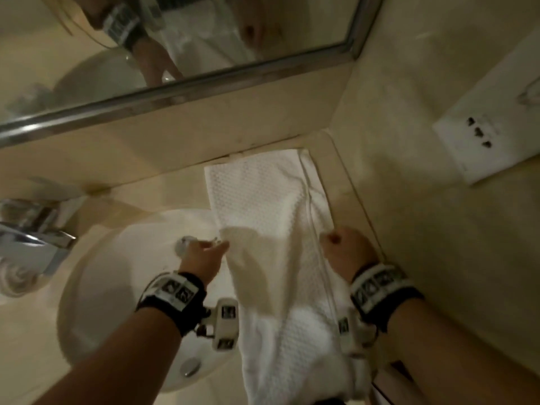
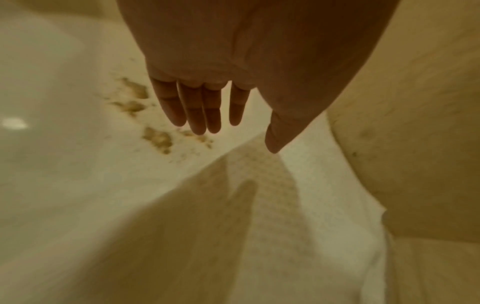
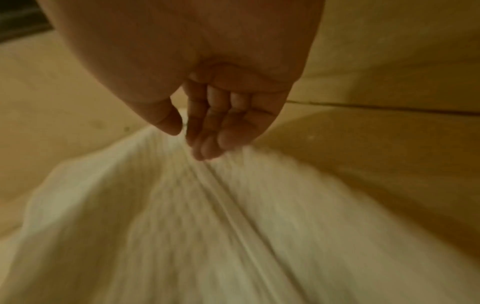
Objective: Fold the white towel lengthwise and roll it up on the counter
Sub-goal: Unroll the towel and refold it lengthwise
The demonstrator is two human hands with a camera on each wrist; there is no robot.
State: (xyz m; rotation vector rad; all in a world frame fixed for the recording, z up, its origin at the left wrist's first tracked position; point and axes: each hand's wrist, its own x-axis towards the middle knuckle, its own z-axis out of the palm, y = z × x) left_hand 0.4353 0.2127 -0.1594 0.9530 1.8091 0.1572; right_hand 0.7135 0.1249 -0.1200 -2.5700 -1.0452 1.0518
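Here the beige stone worktop (image 1: 344, 159) runs into a corner under a metal-framed wall mirror (image 1: 204, 80), with a round white basin (image 1: 117, 287) sunk into it and a chrome tap (image 1: 35, 238) at its far side. A white wall socket plate (image 1: 493, 124) sits on the side wall.

The white waffle-weave towel (image 1: 263, 200) lies as a long strip, its far end flat in the corner beyond the fingers, its near end spilling off the worktop's front edge. Its left margin overhangs the basin.

The left hand (image 1: 204, 255) is flat, fingers (image 2: 197, 111) straight, just at the towel's left edge. The right hand (image 1: 344, 249) pinches the towel's layered right edge, fingers (image 3: 207, 133) curled onto the cloth.

The risk, as I judge it: the hanging near end could drag the strip off, or the layered edges could slip apart, and the left margin may sag into the basin.
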